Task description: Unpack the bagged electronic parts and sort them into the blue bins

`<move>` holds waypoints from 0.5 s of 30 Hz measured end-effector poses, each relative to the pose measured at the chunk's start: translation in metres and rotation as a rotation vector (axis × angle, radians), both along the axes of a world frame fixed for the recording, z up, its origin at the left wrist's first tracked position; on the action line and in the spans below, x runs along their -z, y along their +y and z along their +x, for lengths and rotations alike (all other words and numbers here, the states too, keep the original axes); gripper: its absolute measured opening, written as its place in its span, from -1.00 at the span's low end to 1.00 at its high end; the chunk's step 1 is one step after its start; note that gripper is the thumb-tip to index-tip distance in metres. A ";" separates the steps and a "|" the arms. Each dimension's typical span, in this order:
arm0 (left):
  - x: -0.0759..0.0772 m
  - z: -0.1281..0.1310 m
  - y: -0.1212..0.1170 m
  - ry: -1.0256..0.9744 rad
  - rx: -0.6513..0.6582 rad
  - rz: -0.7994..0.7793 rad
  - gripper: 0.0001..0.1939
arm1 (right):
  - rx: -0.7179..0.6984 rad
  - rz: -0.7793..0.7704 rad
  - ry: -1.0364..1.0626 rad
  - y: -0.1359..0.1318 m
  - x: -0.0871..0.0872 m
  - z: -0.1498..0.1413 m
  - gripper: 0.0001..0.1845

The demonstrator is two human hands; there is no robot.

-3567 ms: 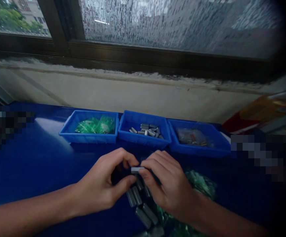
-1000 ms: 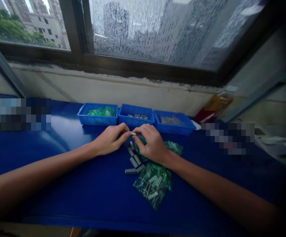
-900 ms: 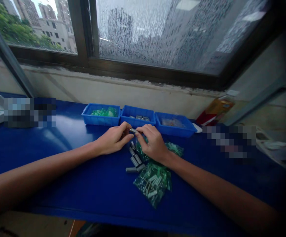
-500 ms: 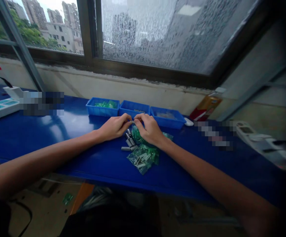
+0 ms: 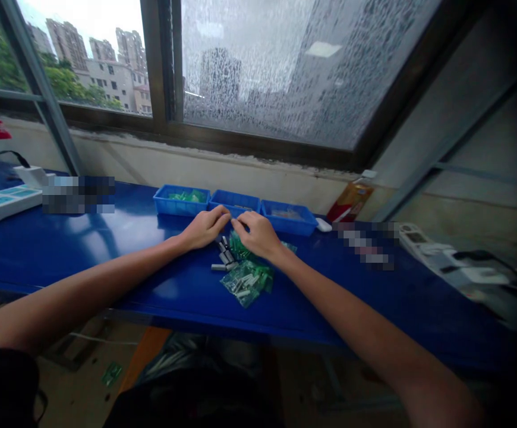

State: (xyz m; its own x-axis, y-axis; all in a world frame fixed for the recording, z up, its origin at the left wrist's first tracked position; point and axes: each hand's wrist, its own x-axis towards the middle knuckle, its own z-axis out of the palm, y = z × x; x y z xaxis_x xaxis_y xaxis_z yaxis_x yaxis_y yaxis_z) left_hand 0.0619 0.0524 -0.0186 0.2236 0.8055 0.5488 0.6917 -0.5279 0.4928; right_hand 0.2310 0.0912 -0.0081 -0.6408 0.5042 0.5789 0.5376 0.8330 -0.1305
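My left hand (image 5: 205,228) and my right hand (image 5: 255,235) meet fingertip to fingertip over the blue table (image 5: 107,261), both with fingers pinched together. Earlier views show a small grey metal part between them; now it is too small to make out. Just below the hands lie several small grey metal parts (image 5: 223,258) in a loose row. A clear green bag of small parts (image 5: 246,282) lies beside and under my right wrist.
Three blue trays stand in a row by the wall: the left tray (image 5: 179,202) with green bags, the middle tray (image 5: 235,203) with metal parts, the right tray (image 5: 289,216). A white device (image 5: 4,199) sits far left, more devices (image 5: 454,264) far right.
The camera has pulled back and up, so the hands look smaller and farther. Both hands stay pinched together at the same spot over the loose metal parts.
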 end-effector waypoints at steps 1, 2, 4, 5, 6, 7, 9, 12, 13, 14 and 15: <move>0.000 0.000 -0.001 0.007 0.034 -0.001 -0.76 | -0.008 -0.027 0.018 0.000 0.001 0.002 -0.65; 0.001 0.000 -0.003 0.022 0.065 -0.002 -0.74 | -0.015 -0.051 0.031 0.000 0.002 0.003 -0.64; 0.002 0.000 -0.005 0.076 0.090 -0.001 -0.72 | -0.029 -0.081 0.030 -0.001 0.004 0.006 -0.63; 0.002 0.000 -0.006 0.105 0.083 0.005 -0.73 | -0.038 -0.087 0.022 -0.001 0.005 0.006 -0.62; 0.002 -0.001 -0.006 0.131 0.068 0.016 -0.75 | -0.050 -0.091 0.018 -0.002 0.005 0.007 -0.63; 0.002 -0.001 -0.006 0.154 0.048 0.033 -0.77 | -0.060 -0.094 0.024 -0.003 0.006 0.008 -0.65; 0.001 -0.003 -0.007 0.187 0.021 0.050 -0.76 | -0.071 -0.090 0.061 -0.004 0.006 0.009 -0.75; -0.001 -0.005 -0.008 0.201 0.017 0.029 -0.66 | -0.108 -0.033 0.085 -0.005 0.005 0.011 -0.75; -0.002 -0.006 -0.009 0.205 0.023 0.019 -0.65 | -0.125 -0.003 0.067 -0.005 0.005 0.011 -0.74; -0.002 -0.006 -0.010 0.213 0.031 0.014 -0.65 | -0.142 0.027 0.042 -0.005 0.005 0.011 -0.76; -0.003 -0.006 -0.011 0.223 0.042 0.012 -0.65 | -0.153 0.055 0.017 -0.005 0.005 0.011 -0.80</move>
